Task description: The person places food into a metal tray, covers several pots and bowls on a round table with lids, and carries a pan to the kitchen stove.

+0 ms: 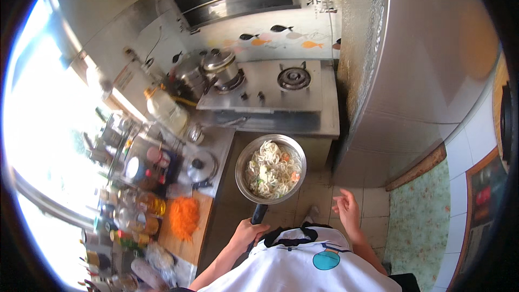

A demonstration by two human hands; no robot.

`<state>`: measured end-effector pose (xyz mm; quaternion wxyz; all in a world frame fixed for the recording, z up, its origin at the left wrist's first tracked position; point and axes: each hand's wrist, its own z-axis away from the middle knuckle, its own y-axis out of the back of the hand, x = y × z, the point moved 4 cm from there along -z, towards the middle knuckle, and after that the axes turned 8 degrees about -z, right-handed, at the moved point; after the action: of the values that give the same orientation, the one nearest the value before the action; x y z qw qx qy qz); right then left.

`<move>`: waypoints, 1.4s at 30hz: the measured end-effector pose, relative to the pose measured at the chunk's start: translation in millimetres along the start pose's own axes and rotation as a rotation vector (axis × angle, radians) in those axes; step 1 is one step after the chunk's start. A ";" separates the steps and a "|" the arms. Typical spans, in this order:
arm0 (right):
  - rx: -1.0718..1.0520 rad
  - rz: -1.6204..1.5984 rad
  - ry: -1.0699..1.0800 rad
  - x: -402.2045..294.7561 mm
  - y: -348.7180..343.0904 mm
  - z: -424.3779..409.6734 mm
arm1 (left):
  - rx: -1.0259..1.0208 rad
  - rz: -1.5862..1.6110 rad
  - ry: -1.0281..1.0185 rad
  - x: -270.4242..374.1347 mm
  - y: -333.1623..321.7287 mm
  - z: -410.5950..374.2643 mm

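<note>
My left hand [248, 232] is closed around the black handle of a steel saucepan [239, 170], which I hold in front of my body, above the floor. Noodles [272, 170] with bits of orange and green fill the pan. To the right of the pan, my right hand [346, 207] hangs in the air with its fingers slightly curled and apart, touching nothing. On the counter at the left, a heap of shredded carrot [184, 218] lies on a wooden cutting board [201, 237], and a pot lid [199, 167] with a black knob rests farther back.
Ahead stands a gas stove [259, 101] with a lidded steel pot [220, 67] on its left burner; the right burner [294, 78] is bare. Bottles and jars [136, 211] crowd the left counter, near a large plastic bottle [166, 109]. A tall refrigerator [409, 73] stands at the right.
</note>
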<state>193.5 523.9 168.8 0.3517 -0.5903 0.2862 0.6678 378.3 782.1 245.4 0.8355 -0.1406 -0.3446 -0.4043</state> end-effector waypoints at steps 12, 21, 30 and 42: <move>0.133 -0.036 0.157 -25.6 -17.5 -214.5 | -0.045 -0.226 -0.149 207.0 19.8 -214.9; 0.334 -0.118 0.071 -19.4 -71.1 -289.7 | -0.119 -0.393 -0.231 327.3 35.7 -373.4; 0.319 -0.157 0.066 -19.3 -80.8 -351.4 | -0.199 -0.351 -0.129 355.2 15.3 -432.7; 0.108 -0.096 -0.052 -58.1 -69.6 -414.3 | 0.521 -0.571 -0.444 340.5 63.4 -451.2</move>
<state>496.2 226.8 170.8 0.4221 -0.5660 0.2838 0.6489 784.1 393.5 156.6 0.6037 0.0918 -0.6310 -0.4785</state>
